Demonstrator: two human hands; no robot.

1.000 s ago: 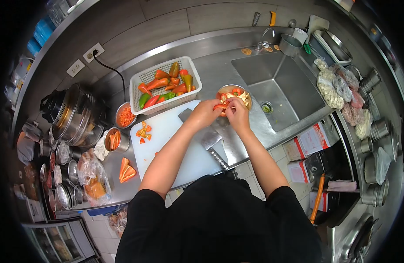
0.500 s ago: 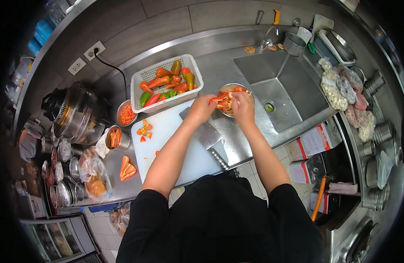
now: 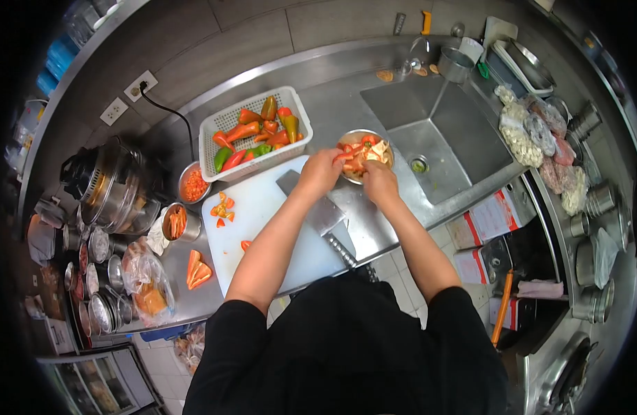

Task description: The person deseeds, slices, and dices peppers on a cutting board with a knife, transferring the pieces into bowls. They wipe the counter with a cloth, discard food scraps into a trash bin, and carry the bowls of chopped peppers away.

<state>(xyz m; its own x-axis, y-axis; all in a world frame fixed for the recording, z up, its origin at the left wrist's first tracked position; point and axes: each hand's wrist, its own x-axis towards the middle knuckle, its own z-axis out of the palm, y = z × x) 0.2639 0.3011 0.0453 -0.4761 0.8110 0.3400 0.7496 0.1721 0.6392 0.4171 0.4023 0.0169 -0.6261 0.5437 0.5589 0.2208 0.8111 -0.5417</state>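
Over a round metal bowl (image 3: 360, 132) of pepper scraps, my left hand (image 3: 320, 174) pinches a piece of red pepper (image 3: 346, 160). My right hand (image 3: 380, 183) has its fingers closed at the bowl's near right side, close to pale pepper cores (image 3: 378, 150); what they grip is hidden. Below my left hand a cleaver (image 3: 324, 217) lies flat on the white cutting board (image 3: 263, 235), its handle towards me. Small cut pepper pieces (image 3: 223, 209) are on the board's left part. Behind the board, a white perforated basket (image 3: 257, 164) contains whole red, green and brownish peppers (image 3: 244, 131).
Left of the board are a bowl of diced red pepper (image 3: 194, 185), a metal pot of pepper strips (image 3: 174, 223), pepper halves (image 3: 198, 270) and a plastic bag (image 3: 147, 277). A steel sink (image 3: 456, 131) lies to the right, with bagged food (image 3: 522, 135) past it.
Both hands have come slightly lower over the bowl, and the red pepper piece with them. More of the bowl's contents shows. The whole view has shifted a little.
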